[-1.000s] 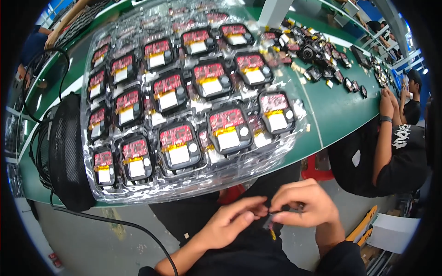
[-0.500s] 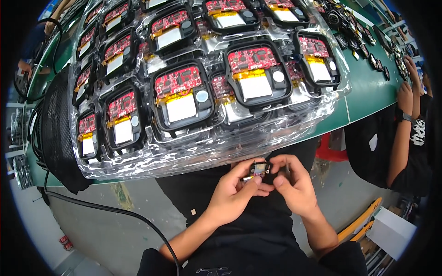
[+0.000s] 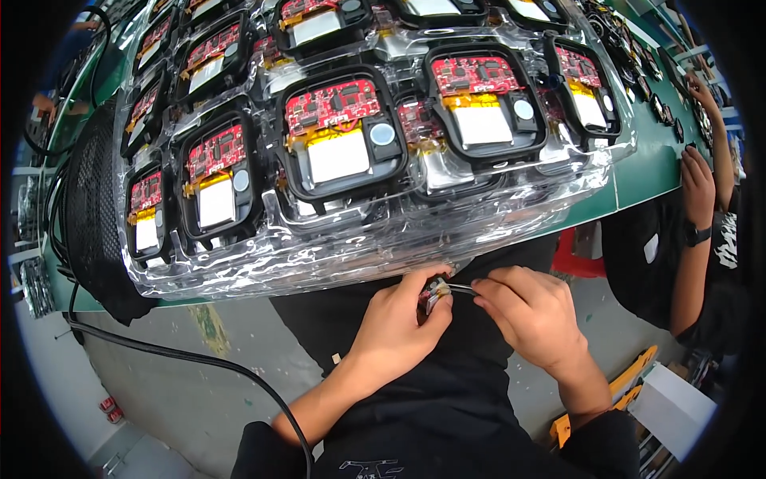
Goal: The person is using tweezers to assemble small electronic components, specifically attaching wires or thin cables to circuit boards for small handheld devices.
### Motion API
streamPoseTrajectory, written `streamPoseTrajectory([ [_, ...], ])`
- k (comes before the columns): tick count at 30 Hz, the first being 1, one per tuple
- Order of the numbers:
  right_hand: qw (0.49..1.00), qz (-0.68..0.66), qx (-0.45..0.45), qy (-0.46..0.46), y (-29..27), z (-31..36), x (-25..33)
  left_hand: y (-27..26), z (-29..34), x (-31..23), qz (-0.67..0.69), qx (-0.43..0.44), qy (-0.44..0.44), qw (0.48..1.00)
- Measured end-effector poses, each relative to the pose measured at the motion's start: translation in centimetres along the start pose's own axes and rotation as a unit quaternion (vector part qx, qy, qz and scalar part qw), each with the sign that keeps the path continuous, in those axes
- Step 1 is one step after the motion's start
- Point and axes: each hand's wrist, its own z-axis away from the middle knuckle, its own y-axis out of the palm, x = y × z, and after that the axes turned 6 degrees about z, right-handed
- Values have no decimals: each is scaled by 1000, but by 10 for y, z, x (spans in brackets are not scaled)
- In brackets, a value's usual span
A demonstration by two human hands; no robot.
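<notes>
My left hand (image 3: 403,315) is closed, pinching a small dark electronic part (image 3: 436,292) with pale and reddish bits between thumb and fingers. From that part a thin silvery strip (image 3: 460,287) runs to the right, and the fingertips of my right hand (image 3: 536,311) are closed on its other end. Whether the strip is a cable or a tool I cannot make out. Both hands are over my lap, just below the near edge of a stack of clear plastic trays (image 3: 319,279). Open black device housings (image 3: 339,132) with red circuit boards and white batteries fill the top tray.
A black mesh bag (image 3: 92,207) lies left of the trays, with a black cable (image 3: 183,359) hanging past my left arm. At the right, another person's hand (image 3: 698,184) rests by the green table's edge (image 3: 638,180). A white box (image 3: 674,399) stands low at right.
My right hand has come round, fingers now pointing left and pinching the silvery strip. My left hand has turned the small part. The view has shifted, so the trays appear higher.
</notes>
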Motion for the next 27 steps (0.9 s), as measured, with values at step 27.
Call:
streamPoseTrajectory([
  [27, 975, 58, 112, -185, -10, -31, -23, -6, 4, 3, -165, 74, 109, 977],
])
